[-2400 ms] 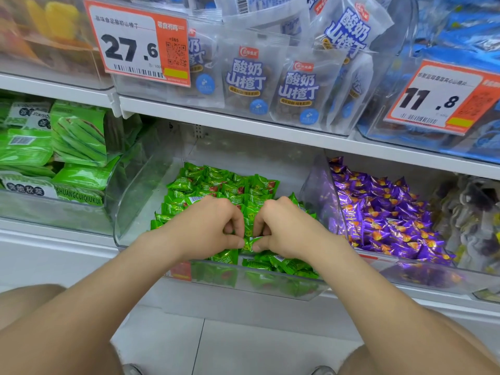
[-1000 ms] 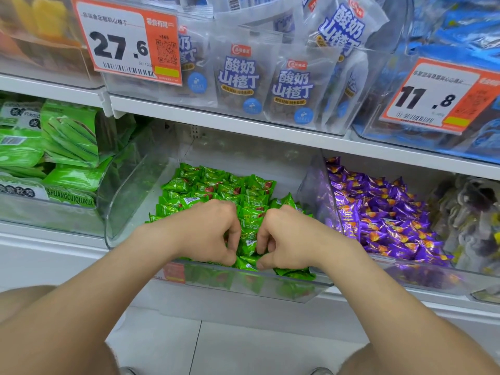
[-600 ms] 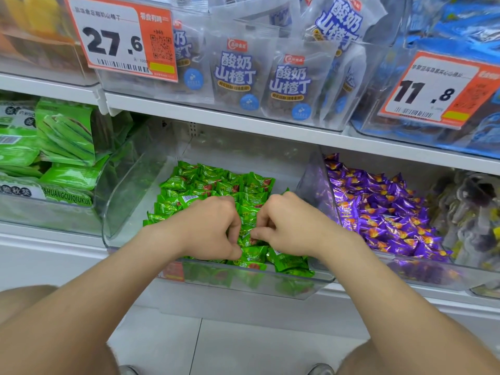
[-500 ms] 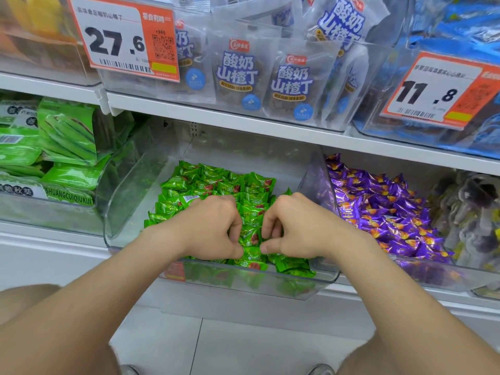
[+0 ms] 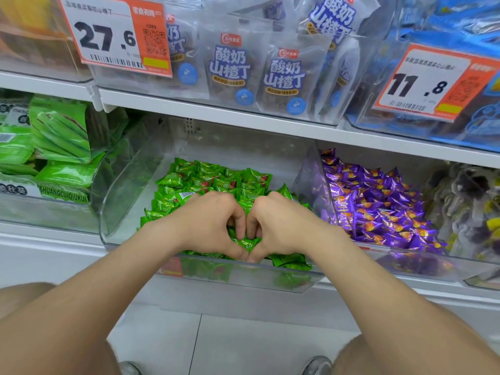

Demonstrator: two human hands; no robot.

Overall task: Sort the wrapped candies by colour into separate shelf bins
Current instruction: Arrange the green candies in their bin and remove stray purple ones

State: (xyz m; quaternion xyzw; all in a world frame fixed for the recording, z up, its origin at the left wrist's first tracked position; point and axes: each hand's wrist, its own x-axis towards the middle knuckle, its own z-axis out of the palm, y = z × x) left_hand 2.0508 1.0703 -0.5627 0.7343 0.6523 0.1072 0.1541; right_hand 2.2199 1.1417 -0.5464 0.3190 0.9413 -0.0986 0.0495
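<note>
the green candies (image 5: 216, 180) wear glossy, crinkled foil-like wrappers. their bin (image 5: 130, 190) is clear, smooth, shiny plastic. at three o'clock from it, the purple candies (image 5: 378, 207) have the same glittering wrap. at twelve o'clock, the pouches (image 5: 230, 69) look like frosted matt plastic, the price card (image 5: 108, 36) like smooth printed paper, and the shelf (image 5: 243, 117) is matt white.

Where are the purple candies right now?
In the head view, the purple candies lie in a clear bin on the right side, just right of the green candies and below the 11.8 price tag.
</note>
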